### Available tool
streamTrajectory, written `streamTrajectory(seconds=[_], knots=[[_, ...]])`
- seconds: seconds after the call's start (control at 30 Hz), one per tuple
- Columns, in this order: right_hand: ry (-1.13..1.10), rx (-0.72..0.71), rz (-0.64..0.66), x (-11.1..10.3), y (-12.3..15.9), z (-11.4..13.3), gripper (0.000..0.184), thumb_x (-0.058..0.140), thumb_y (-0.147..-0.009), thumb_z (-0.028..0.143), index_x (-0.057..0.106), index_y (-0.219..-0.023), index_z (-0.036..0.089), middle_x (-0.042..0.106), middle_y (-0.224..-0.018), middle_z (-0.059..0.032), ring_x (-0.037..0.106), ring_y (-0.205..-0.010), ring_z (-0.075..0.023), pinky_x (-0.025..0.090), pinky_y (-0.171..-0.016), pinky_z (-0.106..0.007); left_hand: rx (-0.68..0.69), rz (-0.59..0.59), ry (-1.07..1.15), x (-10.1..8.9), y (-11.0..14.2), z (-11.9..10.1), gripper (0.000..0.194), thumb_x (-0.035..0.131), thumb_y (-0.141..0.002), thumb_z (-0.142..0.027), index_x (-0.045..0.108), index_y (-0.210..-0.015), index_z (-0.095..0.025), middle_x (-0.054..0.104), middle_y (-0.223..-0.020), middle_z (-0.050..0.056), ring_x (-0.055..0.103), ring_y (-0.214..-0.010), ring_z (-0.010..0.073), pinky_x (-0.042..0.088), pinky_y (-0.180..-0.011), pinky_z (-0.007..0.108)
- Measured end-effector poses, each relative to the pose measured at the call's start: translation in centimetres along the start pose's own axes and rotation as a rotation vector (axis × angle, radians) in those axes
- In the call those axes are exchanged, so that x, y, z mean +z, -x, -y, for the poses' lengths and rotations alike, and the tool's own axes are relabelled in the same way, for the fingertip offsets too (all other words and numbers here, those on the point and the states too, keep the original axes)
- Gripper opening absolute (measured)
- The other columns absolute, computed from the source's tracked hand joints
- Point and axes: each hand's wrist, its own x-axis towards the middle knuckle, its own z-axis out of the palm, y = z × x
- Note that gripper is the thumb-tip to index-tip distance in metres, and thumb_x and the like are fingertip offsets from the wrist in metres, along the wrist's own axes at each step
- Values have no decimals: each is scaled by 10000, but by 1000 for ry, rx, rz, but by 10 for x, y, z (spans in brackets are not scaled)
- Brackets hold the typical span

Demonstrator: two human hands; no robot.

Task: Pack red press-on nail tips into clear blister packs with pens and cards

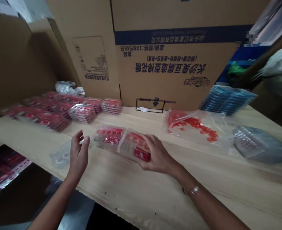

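Note:
My right hand [155, 155] is wrapped round a clear plastic tray of red pieces [133, 145], its fingers on the right side. Touching its left edge is a second filled tray [109, 135], lying on the wooden table. My left hand [80, 153] is raised with its fingers apart and nothing in them. Behind and partly under the left hand lies a clear empty-looking tray [60, 156].
Stacks of red-filled trays [47, 111] stand at the back left. A plastic bag of red pieces [193, 126], blue packets [227, 99] and stacked clear trays [251, 143] lie at right. A large cardboard box [165, 86] borders the back of the table [191, 198].

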Motion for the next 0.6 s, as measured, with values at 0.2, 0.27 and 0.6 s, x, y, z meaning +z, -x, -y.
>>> streamTrajectory(seconds=[0.2,0.27,0.6], knots=[[125,-155,123,60,-122,34,1015,746,-585,489,292,-1432,162,371,-1392,-180,340,-1249,-348,294,-1028,-503,77,181,-73,21,-32,20,590,515,-773,-537,495,-1241,-179,532,-1264,129,496,-1180,294,380,-1010,443],[117,-147,219,76,-135,29,995,740,-598,499,310,-1429,161,365,-1412,-182,331,-1269,-348,316,-1021,-496,28,320,-130,32,-43,27,610,597,-708,-513,525,-1211,-175,591,-1168,120,548,-1105,303,412,-967,444],[-575,350,-77,123,-134,-10,750,536,-826,479,256,-1433,138,568,-1240,-151,580,-1105,-260,505,-878,-419,-158,375,11,38,-50,37,725,725,-621,-417,506,-1267,-170,673,-1028,73,628,-972,269,500,-818,377]])
